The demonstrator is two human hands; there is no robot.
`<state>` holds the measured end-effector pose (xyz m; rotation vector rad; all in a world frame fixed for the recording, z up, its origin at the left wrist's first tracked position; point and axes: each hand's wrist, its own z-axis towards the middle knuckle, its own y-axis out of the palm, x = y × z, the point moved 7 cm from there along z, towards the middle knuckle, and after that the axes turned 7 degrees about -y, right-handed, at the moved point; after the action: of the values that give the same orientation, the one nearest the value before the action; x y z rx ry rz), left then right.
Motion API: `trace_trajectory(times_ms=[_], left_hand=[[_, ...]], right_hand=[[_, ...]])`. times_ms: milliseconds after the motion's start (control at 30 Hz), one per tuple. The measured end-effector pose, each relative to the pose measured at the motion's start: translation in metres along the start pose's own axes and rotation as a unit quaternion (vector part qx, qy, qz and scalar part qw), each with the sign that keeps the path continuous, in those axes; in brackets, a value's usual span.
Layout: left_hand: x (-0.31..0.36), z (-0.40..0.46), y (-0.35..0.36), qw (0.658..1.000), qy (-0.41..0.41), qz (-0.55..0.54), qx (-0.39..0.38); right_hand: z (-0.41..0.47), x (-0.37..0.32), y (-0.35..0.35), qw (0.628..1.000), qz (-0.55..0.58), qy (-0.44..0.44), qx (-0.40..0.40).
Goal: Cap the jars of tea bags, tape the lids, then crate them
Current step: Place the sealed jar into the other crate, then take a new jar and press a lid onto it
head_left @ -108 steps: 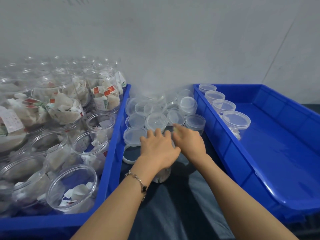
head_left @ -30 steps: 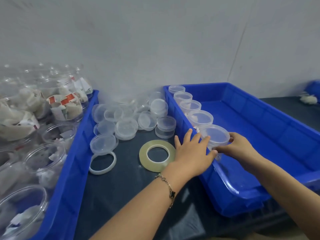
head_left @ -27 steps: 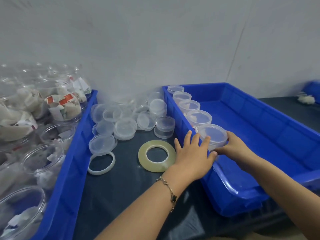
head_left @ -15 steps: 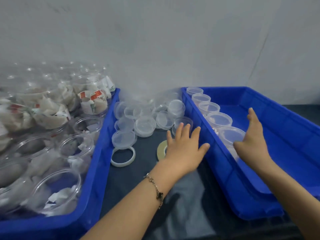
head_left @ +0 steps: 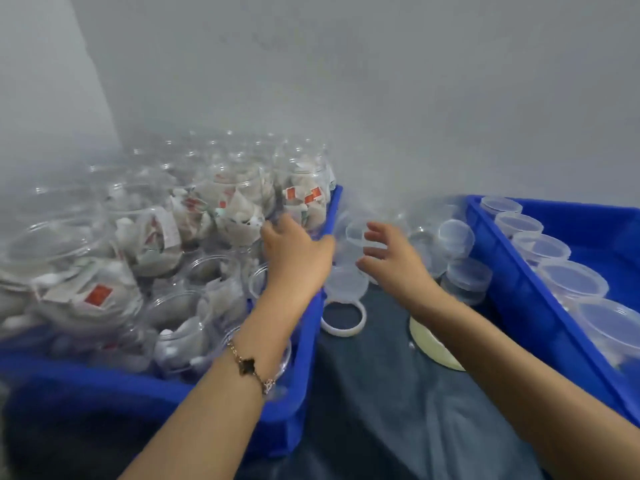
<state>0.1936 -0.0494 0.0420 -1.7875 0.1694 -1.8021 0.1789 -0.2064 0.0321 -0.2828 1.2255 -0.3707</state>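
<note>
Reaching over the left crate (head_left: 304, 382), the left hand (head_left: 298, 254) hovers with fingers relaxed above the open jars (head_left: 221, 216) of tea bags, holding nothing. Just beside it, the right hand (head_left: 391, 258) spreads loose and bare over the loose lids (head_left: 453, 237) on the dark counter (head_left: 381, 403). A tape roll (head_left: 433, 344) lies partly under the right forearm. Capped jars (head_left: 571, 282) line the right crate (head_left: 519, 299).
</note>
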Motion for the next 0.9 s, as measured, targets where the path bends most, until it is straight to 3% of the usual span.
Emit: trace_trajectory(times_ms=[167, 300, 500, 767, 900], left_hand=[[-0.019, 0.051, -0.043, 0.994, -0.082, -0.033, 0.066], [-0.036, 0.079, -0.055, 0.987, -0.147, -0.039, 0.059], [-0.047, 0.101, -0.05, 0.984, -0.165, -0.044, 0.043], [-0.039, 0.091, -0.051, 0.988, -0.12, -0.065, 0.079], [0.001, 0.056, -0.05, 0.989, -0.021, -0.082, 0.123]], right_hand=[[0.051, -0.021, 0.074, 0.99, 0.068, 0.0, -0.123], [0.082, -0.032, 0.112, 0.983, 0.093, 0.011, -0.16], [0.101, -0.032, 0.15, 0.98, 0.106, 0.032, -0.165], [0.089, -0.042, 0.147, 0.968, 0.195, 0.027, -0.153], [0.068, -0.056, 0.109, 0.975, 0.207, -0.021, -0.082]])
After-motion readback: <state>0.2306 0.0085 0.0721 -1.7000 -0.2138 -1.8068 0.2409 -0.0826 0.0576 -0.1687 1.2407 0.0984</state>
